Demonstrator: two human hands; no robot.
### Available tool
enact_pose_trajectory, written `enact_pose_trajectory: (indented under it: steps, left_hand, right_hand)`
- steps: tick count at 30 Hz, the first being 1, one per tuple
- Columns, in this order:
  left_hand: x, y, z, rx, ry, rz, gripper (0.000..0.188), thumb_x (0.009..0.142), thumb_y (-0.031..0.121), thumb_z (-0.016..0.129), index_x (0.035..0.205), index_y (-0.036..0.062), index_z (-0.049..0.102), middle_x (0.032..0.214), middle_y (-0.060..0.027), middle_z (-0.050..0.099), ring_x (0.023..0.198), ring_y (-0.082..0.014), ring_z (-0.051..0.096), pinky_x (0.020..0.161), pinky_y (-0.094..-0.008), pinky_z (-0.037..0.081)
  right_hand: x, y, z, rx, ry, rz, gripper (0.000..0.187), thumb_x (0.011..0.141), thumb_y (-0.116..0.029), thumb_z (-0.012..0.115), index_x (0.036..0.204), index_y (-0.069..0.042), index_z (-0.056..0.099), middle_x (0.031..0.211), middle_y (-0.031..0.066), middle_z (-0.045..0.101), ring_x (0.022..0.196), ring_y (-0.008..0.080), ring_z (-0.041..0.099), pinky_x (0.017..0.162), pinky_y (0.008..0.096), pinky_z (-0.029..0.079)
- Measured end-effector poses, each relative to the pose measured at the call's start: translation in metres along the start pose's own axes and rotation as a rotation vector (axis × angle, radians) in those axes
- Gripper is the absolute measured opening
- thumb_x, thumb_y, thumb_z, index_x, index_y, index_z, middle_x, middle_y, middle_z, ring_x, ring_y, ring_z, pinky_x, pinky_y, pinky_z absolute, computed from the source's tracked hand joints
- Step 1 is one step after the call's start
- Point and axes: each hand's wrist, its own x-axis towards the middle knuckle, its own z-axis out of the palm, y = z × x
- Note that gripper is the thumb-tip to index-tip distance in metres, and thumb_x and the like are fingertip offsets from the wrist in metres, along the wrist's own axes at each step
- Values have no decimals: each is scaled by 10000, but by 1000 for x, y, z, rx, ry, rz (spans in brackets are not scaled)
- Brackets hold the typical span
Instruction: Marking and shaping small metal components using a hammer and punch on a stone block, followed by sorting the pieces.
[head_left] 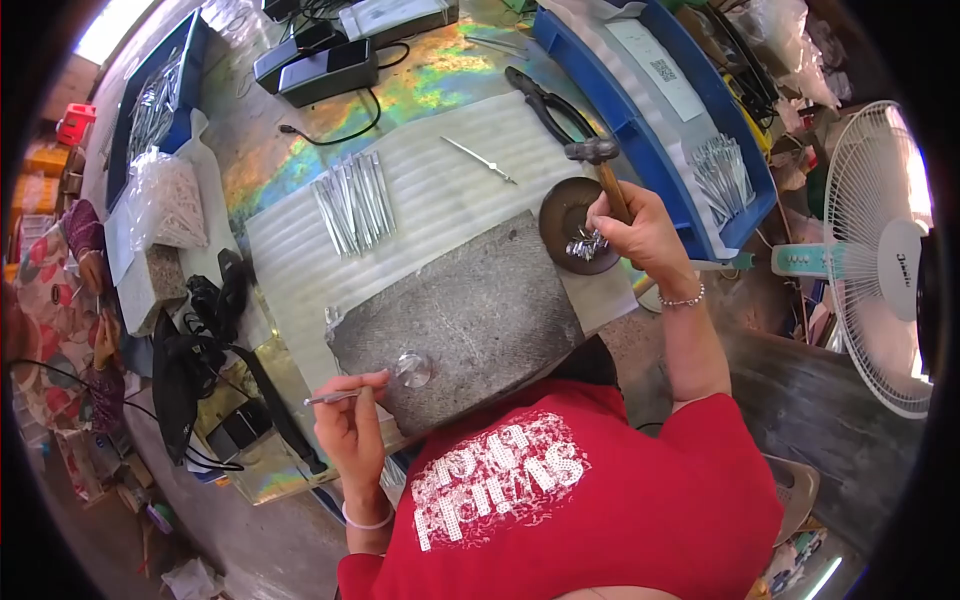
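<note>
In my left hand [350, 430], a slim silver metal rod [330, 397] is pinched between thumb and fingers. That hand is at the near left edge of a grey stone block [470, 310], beside a shiny round spot [412, 368] on its surface. My right hand [640, 235] is closed around the wooden handle of a hammer [594, 151], its head pointing away from me. The thumb and fingers of this hand also reach over a brown round dish [562, 200] with small shiny metal parts [585, 245]. Whether they grip any of these parts I cannot tell.
Several silver rods [355, 205] lie on white foam, with a single rod [478, 159] farther right. Pliers [550, 105] rest near a blue tray [650, 130]. Another blue bin [160, 95] stands far left. A fan [880, 260] is at right; another person's hand [95, 270] shows left.
</note>
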Motion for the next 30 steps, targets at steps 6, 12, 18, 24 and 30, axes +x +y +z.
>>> enact_pose_trajectory:
  steps: [6,12,18,24,30]
  left_hand:
    - [0,20,9,-272,169,-65,200,928,-5,495,1104,-8,402,943,-168,621,835,-251,666,706,-301,563]
    - [-1,33,11,-784,43,-211,327,855,-90,487,1151,-11,374,925,-194,594,766,-320,677,678,-387,608]
    - [7,31,17,-1279,-129,-409,116,887,-25,499,1001,-44,480,932,-182,570,836,-329,676,664,-336,613]
    - [3,21,29,-1537,-161,-384,147,937,108,535,1030,4,489,982,-178,606,815,-246,681,667,-326,589]
    - [1,20,30,-1566,-192,-408,132,940,115,533,1025,21,492,977,-169,631,789,-221,680,658,-324,578]
  right_hand:
    - [-23,-27,19,269,17,125,118,789,-48,635,861,-35,543,753,34,577,426,11,362,360,171,239]
    - [-41,-53,64,452,-156,81,119,806,-25,659,891,3,580,755,81,649,429,15,410,355,169,267]
    - [-55,-70,121,546,-372,145,86,827,-26,650,857,2,574,743,84,648,425,23,415,367,175,289]
    - [-69,-80,156,468,-483,102,96,859,-70,650,883,0,588,779,27,632,683,53,565,613,198,447]
    - [-71,-74,160,235,-497,-112,128,883,-84,631,920,14,559,836,67,619,717,79,564,612,206,453]
